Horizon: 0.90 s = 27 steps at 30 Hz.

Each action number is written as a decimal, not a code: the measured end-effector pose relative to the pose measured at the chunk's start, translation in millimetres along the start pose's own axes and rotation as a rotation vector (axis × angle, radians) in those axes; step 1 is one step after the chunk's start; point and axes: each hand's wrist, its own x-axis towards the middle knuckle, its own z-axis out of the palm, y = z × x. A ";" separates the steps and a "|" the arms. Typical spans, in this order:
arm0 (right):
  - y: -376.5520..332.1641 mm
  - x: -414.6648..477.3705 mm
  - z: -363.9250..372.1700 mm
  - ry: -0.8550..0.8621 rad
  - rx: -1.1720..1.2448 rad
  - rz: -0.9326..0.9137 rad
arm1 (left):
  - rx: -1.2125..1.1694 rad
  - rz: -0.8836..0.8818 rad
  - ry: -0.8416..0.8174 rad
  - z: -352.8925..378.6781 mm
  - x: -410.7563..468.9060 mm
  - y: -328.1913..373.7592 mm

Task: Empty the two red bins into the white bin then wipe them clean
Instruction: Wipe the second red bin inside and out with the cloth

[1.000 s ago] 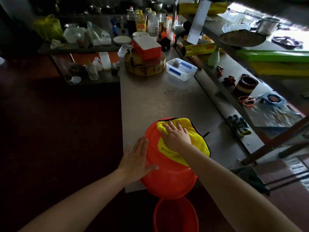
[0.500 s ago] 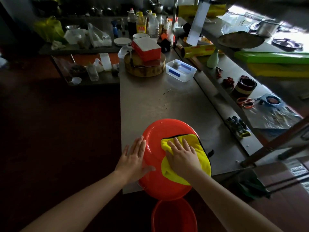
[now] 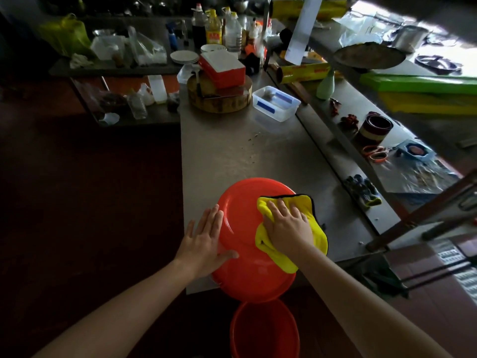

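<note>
A red bin [image 3: 245, 228] lies upside down at the near edge of the steel table [image 3: 245, 151], its round bottom facing up. My right hand [image 3: 286, 226] presses a yellow cloth [image 3: 296, 202] with a black border flat onto the right part of that bottom. My left hand [image 3: 204, 239] rests with straight fingers against the bin's left side, thumb on the bottom. A second red bin [image 3: 263, 329] stands on the dark floor just below the table edge, open side up. No white bin shows in this view.
A clear plastic box [image 3: 276, 102] and a round wooden block [image 3: 219, 99] with a red and white box [image 3: 222, 68] stand at the table's far end, bottles behind. A lower shelf at right holds gloves [image 3: 364, 189], scissors [image 3: 374, 153] and a dark bowl [image 3: 375, 126].
My right hand slid the cloth from the far part of the bin's bottom toward me, then back out to the right. The left hand stayed on the bin's left side.
</note>
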 end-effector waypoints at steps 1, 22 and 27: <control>2.1 -7.7 2.9 0.001 -0.004 -0.003 | -0.001 0.002 -0.002 0.3 -0.2 0.2; -59.6 10.2 5.2 -0.077 -0.025 -0.407 | -0.152 0.074 0.057 0.9 0.1 -4.3; -64.5 48.7 -4.1 -0.044 -0.014 -0.333 | -0.097 0.056 0.050 0.3 1.1 -6.3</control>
